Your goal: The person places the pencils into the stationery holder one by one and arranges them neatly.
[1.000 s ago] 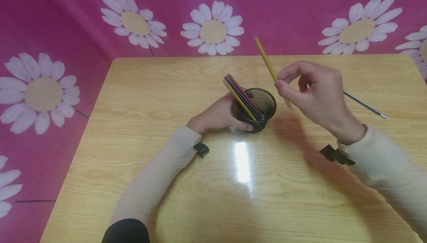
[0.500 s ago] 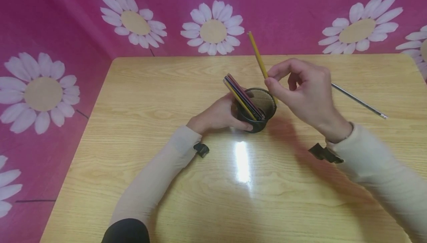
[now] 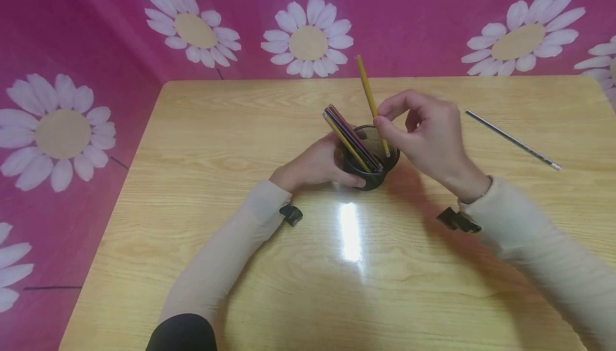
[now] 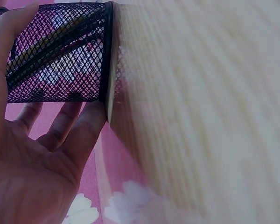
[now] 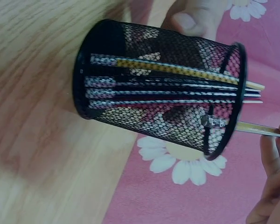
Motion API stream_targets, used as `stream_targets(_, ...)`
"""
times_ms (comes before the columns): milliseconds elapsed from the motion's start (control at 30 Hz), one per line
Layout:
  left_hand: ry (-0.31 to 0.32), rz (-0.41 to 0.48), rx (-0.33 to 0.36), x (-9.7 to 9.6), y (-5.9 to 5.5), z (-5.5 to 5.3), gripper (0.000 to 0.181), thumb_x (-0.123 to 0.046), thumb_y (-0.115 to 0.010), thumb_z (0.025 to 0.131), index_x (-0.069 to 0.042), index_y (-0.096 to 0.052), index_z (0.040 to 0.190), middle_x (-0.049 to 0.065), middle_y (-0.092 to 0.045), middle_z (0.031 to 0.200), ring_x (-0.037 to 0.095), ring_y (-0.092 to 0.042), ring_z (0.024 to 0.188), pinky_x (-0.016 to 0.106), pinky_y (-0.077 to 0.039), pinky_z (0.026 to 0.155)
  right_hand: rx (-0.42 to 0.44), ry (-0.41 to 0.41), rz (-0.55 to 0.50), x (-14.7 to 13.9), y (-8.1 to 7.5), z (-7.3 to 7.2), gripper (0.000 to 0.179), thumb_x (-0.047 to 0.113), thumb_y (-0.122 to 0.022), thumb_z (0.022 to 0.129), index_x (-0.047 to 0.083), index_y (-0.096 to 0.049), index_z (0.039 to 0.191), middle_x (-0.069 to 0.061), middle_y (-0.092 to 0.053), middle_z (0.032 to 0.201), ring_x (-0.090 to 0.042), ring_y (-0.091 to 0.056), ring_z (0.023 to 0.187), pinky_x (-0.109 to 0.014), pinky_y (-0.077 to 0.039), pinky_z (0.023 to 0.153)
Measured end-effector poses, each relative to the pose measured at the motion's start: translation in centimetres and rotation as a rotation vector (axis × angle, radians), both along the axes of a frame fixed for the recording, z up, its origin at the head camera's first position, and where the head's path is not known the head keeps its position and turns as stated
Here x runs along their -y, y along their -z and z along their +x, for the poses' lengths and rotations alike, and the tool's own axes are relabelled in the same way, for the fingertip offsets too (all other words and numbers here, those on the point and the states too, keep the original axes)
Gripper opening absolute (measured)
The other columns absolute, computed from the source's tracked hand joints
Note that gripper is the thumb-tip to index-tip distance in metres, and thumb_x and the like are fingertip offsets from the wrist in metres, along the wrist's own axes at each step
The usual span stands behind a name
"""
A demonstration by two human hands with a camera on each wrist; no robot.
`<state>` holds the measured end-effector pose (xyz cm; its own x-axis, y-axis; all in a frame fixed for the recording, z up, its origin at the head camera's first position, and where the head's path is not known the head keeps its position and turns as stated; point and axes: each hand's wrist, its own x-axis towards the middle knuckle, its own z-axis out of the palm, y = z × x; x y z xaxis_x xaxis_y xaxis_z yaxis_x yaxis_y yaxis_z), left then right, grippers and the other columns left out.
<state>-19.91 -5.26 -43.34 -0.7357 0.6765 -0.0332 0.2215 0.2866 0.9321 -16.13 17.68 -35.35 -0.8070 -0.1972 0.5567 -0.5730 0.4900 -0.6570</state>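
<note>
A black mesh pencil cup (image 3: 372, 181) stands upright on the table, gripped around its side by my left hand (image 3: 313, 166). Several pencils (image 3: 350, 139), one yellow and others dark or reddish, lean left inside it. Between thumb and index finger my right hand (image 3: 428, 137) pinches a yellow pencil (image 3: 367, 86). Its lower end, with a metal band, has passed just below the rim, as the right wrist view shows on this yellow pencil (image 5: 259, 129). In the left wrist view the thumb and fingers lie against the mesh cup (image 4: 60, 56).
A silver-and-dark pencil (image 3: 512, 139) lies on the wooden table (image 3: 298, 287) to the right of my right hand. A pink cloth (image 3: 409, 19) with white flowers rises behind the table and along its left side.
My right hand has moved left with the yellow pencil, then down, bringing its lower end from outside the cup into its mouth. The left hand and the cup stay in place.
</note>
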Motion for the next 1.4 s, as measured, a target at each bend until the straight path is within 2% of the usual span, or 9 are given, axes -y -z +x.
stream_targets(333,0.004,0.019,0.001,-0.1,0.0,-0.2,0.096,-0.011,-0.1,0.077,-0.004,-0.041,0.153,0.007,-0.056,0.158,0.013,-0.054,0.137,0.026,-0.035,0.121,0.006,0.029,0.132,0.1,1.3,-0.3,0.005,0.006,-0.082,0.094,0.006,-0.079,0.099,-0.002,-0.079,0.088,-0.012,-0.043,0.056,-0.02,-0.029,0.052)
stream_targets(567,0.018,0.046,0.012,-0.1,0.1,-0.3,0.093,-0.009,-0.099,0.078,-0.005,-0.042,0.151,0.006,-0.057,0.159,0.012,-0.054,0.138,0.026,-0.033,0.122,0.013,0.028,0.167,0.4,1.9,-0.5,0.006,0.007,-0.082,0.092,0.007,-0.08,0.098,-0.003,-0.08,0.086,-0.015,-0.048,0.059,-0.018,-0.032,0.055)
stream_targets(800,0.029,0.04,0.0,-0.1,0.1,-0.3,0.093,-0.009,-0.099,0.078,-0.006,-0.045,0.153,0.006,-0.06,0.154,0.013,-0.054,0.137,0.027,-0.033,0.122,0.051,0.029,0.253,0.6,2.0,-0.7,0.006,0.01,-0.083,0.095,0.006,-0.08,0.098,-0.004,-0.08,0.085,-0.013,-0.047,0.053,-0.02,-0.03,0.048)
stream_targets(1000,0.028,0.033,-0.003,-0.1,0.1,-0.2,0.088,-0.01,-0.098,0.079,-0.007,-0.048,0.151,0.005,-0.062,0.145,0.012,-0.055,0.135,0.028,-0.035,0.121,0.08,0.033,0.321,0.8,1.9,-0.7,0.008,0.013,-0.081,0.096,0.006,-0.081,0.099,-0.005,-0.08,0.085,-0.012,-0.048,0.053,-0.026,-0.031,0.049)
stream_targets(1233,0.027,0.021,0.008,0.0,0.1,-0.1,0.084,-0.011,-0.097,0.08,-0.007,-0.051,0.15,0.002,-0.063,0.143,0.012,-0.055,0.134,0.029,-0.035,0.122,0.109,0.024,0.373,1.2,1.7,-0.4,0.009,0.014,-0.08,0.098,0.005,-0.081,0.099,-0.008,-0.08,0.085,-0.012,-0.044,0.049,-0.032,-0.03,0.049)
stream_targets(1400,0.031,0.021,0.009,0.0,0.2,-0.1,0.085,-0.011,-0.097,0.08,-0.006,-0.052,0.152,0.003,-0.064,0.143,0.012,-0.056,0.134,0.029,-0.036,0.121,0.124,0.018,0.391,1.4,1.9,-0.3,0.01,0.013,-0.08,0.098,0.004,-0.081,0.101,-0.009,-0.08,0.085,-0.014,-0.047,0.051,-0.033,-0.03,0.05)
